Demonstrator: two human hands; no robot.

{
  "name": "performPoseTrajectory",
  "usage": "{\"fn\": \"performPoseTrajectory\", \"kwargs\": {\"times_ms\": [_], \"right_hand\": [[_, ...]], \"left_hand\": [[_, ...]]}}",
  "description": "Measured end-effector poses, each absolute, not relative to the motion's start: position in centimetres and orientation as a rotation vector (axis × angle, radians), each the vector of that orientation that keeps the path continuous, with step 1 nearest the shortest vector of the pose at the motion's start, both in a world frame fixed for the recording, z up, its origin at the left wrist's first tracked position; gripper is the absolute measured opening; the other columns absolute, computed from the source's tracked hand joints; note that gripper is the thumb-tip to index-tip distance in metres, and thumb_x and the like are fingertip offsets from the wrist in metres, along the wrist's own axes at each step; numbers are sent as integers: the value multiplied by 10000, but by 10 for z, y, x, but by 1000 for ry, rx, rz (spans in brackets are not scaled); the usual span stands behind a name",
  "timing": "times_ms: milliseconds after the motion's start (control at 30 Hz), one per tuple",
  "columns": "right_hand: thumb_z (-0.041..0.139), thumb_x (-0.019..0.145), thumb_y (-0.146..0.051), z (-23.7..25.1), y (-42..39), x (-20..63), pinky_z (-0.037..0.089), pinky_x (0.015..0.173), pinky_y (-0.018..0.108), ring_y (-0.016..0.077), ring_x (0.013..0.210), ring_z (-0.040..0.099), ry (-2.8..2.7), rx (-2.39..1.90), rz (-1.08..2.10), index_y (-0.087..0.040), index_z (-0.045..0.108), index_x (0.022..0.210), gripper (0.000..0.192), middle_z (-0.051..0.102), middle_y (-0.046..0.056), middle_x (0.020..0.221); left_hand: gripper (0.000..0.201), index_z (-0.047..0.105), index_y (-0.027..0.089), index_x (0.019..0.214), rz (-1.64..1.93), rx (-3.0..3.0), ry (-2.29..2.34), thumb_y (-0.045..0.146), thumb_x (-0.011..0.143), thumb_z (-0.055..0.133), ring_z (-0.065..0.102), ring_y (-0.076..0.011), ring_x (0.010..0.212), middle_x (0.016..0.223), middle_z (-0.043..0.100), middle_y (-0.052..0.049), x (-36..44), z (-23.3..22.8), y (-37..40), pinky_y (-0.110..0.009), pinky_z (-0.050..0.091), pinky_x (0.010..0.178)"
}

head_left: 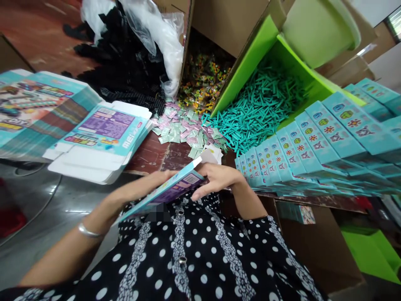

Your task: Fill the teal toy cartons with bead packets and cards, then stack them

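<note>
Close to my body is a flat turquoise and purple cardboard box [175, 189], held at a slant with its white end flap raised at the upper right. My left hand [153, 180] grips it from the far side, its fingers partly hidden behind the box. At the flap end, my right hand [217, 177] holds the box, thumb on the near face and fingers around the end. Just beyond the hands lies a spread of small pink and green sachets [188, 129].
Stacked flat boxes [115, 129] lie at left. Black parts [125, 62] pile up behind them. A carton holds small orange-and-green packets [203, 79]; a green bin spills teal sticks [257, 108]. Rows of filled-looking turquoise boxes [313, 138] stand at right.
</note>
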State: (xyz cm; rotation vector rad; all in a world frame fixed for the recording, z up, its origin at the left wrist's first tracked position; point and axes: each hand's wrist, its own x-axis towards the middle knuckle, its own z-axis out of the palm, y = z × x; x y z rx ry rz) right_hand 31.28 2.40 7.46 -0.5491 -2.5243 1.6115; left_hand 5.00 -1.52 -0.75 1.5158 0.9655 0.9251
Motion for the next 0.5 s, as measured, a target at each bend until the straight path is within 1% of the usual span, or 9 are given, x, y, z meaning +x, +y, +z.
{"fn": "performPoseTrajectory", "kwargs": {"times_ms": [67, 100, 167, 267, 333, 400, 467, 500], "right_hand": [[895, 902, -539, 68, 24, 312, 650, 972, 342, 216, 983, 789, -2493, -613, 1607, -215, 871, 1067, 364, 868, 40, 1094], [898, 900, -533, 66, 24, 312, 652, 971, 346, 217, 983, 788, -2478, -623, 1602, -213, 867, 1061, 359, 866, 40, 1094], [899, 903, -525, 61, 23, 312, 651, 971, 349, 215, 978, 781, -2473, -616, 1590, -211, 853, 1036, 344, 856, 36, 1074], [865, 926, -559, 53, 20, 308, 658, 895, 348, 205, 906, 753, -2479, -708, 1544, -198, 818, 1003, 373, 824, 34, 998], [810, 960, -591, 49, 18, 305, 664, 846, 351, 209, 912, 744, -2321, -849, 1384, -197, 797, 1102, 419, 810, 48, 1028], [717, 1022, -588, 47, 18, 304, 669, 912, 381, 230, 1059, 750, -2019, -959, 1066, -218, 746, 1299, 463, 792, 85, 1186], [595, 1089, -566, 45, 22, 305, 649, 1026, 420, 244, 1239, 715, -1752, -994, 755, -246, 645, 1479, 508, 741, 120, 1338], [549, 1106, -562, 43, 25, 305, 634, 1069, 435, 249, 1305, 691, -1694, -993, 669, -252, 583, 1552, 544, 715, 134, 1390]], "left_hand": [[494, 894, 252, 1146, 681, 1572, 782, 640, 888, 730, 821, -371, 1033, 1061, 867, -101, 37, 4, -9, -535, 666, 1016], [491, 894, 258, 1155, 643, 1579, 753, 632, 867, 760, 820, -386, 1057, 1080, 866, -105, 35, 9, -8, -535, 653, 1045], [453, 892, 271, 1135, 667, 1585, 770, 613, 850, 802, 818, -396, 1059, 1067, 861, -105, 37, 15, -10, -511, 656, 1035], [404, 867, 273, 1098, 777, 1650, 885, 610, 890, 785, 806, -352, 965, 1004, 848, -87, 48, 11, -16, -438, 672, 902], [384, 836, 262, 1050, 960, 1674, 1079, 608, 891, 784, 758, -301, 834, 935, 826, -67, 53, 2, -18, -385, 644, 769], [355, 791, 254, 941, 1216, 1597, 1304, 600, 865, 821, 674, -253, 722, 829, 773, -35, 54, -7, -14, -356, 593, 677], [364, 743, 240, 862, 1462, 1394, 1422, 580, 846, 870, 626, -222, 696, 775, 721, -11, 53, -15, -7, -359, 577, 681], [374, 730, 228, 852, 1563, 1271, 1425, 565, 838, 891, 626, -215, 708, 780, 716, -6, 54, -18, -3, -369, 585, 708]]}}
